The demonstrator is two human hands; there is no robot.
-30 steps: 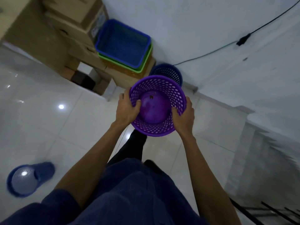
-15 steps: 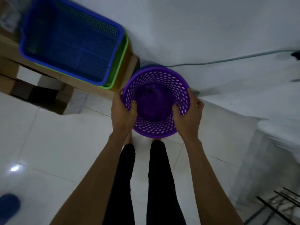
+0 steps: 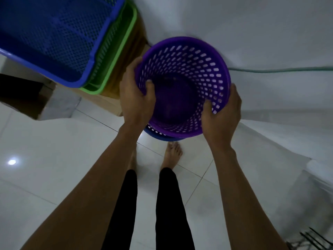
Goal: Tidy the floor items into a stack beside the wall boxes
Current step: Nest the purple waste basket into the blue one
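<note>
Both hands, left [image 3: 137, 98] and right [image 3: 222, 114], grip the rim of the purple basket [image 3: 183, 87], thumbs inside, over a blue basket [image 3: 158, 135] on the floor [image 3: 54, 159] beside the boxes [image 3: 106, 103]; purple basket holds nothing visible.

Glossy white tiled floor [image 3: 54, 159] with cardboard boxes [image 3: 106, 105], a blue round basket [image 3: 158, 136] and bare feet [image 3: 173, 152].

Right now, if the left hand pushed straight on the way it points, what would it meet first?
Probably the cardboard box under the green crate, just beyond the left hand, which grips the purple basket by its rim. Depth is unclear.
</note>
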